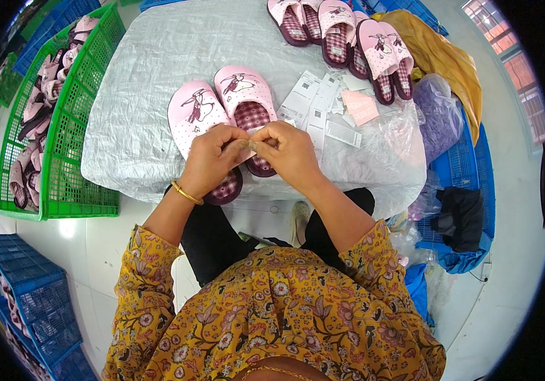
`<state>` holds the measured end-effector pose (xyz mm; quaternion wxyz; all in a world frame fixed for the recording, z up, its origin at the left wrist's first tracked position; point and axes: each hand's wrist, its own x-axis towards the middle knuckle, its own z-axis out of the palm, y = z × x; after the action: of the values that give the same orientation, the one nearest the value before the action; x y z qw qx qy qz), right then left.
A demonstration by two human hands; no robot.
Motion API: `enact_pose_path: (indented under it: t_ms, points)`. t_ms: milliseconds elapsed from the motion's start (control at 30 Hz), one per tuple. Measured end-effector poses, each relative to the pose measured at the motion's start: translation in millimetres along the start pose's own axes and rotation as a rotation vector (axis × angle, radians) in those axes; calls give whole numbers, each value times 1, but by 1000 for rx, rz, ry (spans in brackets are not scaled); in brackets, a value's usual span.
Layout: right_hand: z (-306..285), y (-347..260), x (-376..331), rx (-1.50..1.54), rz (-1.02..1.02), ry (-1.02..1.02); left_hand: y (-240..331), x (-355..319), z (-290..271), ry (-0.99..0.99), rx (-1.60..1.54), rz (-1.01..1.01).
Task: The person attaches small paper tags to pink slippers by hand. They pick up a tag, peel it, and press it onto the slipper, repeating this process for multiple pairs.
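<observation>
A pair of pink slippers with dark maroon soles and checked insoles, the left slipper and the right slipper, lies side by side on a table wrapped in whitish plastic. Over their open heel ends, my left hand and my right hand meet, thumbs and forefingers pinched together. A small whitish piece, like a label, shows between the fingertips; most of it is hidden. Right of the slippers lie several white printed labels and pink cards.
More pink slippers stand at the table's far right. Clear plastic bags lie at its right edge, by a blue crate with dark cloth. To the left are a green crate of slippers and blue crates.
</observation>
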<state>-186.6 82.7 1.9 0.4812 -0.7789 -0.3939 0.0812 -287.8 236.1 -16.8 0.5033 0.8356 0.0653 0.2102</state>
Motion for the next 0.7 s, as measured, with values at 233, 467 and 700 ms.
enact_pose_path:
  t_ms: [233, 467, 700]
  points:
    - [3, -1, 1, 13, -9, -51, -5, -3, -1, -46, -314, -143]
    - [-13, 1, 28, -135, -177, 147, -15, -12, -41, 446, -102, -84]
    - [19, -27, 50, -328, -40, -234, -74, -35, -48, 636, -26, -43]
